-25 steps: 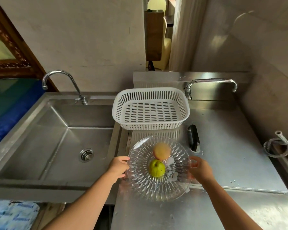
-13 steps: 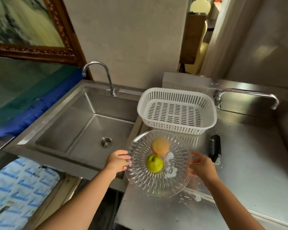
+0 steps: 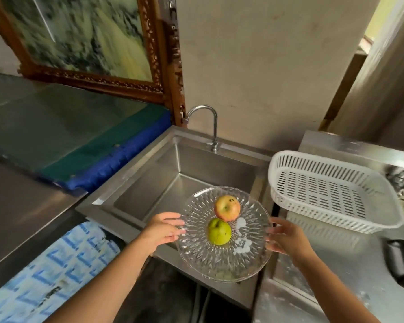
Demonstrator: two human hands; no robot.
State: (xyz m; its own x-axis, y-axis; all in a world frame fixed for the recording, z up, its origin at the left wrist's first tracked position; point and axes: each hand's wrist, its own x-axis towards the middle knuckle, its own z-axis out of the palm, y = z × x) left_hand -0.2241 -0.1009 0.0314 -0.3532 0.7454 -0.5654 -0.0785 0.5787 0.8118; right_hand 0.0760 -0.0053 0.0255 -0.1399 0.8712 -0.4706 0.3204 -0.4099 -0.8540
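- Two fruits, a green apple (image 3: 219,231) and a red apple (image 3: 227,207), lie just beside each other on a glass plate (image 3: 196,259) at lower centre of the frame.
- Left hand (image 3: 160,230) grips the plate's left rim and right hand (image 3: 287,238) its right rim, over the sink's (image 3: 149,183) near right corner.

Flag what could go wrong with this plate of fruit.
The red-yellow apple and the green apple lie loose and could roll off the clear ribbed glass plate if it tilts. The left hand and right hand hold only its rim, partly over the steel sink; a slip might break it.
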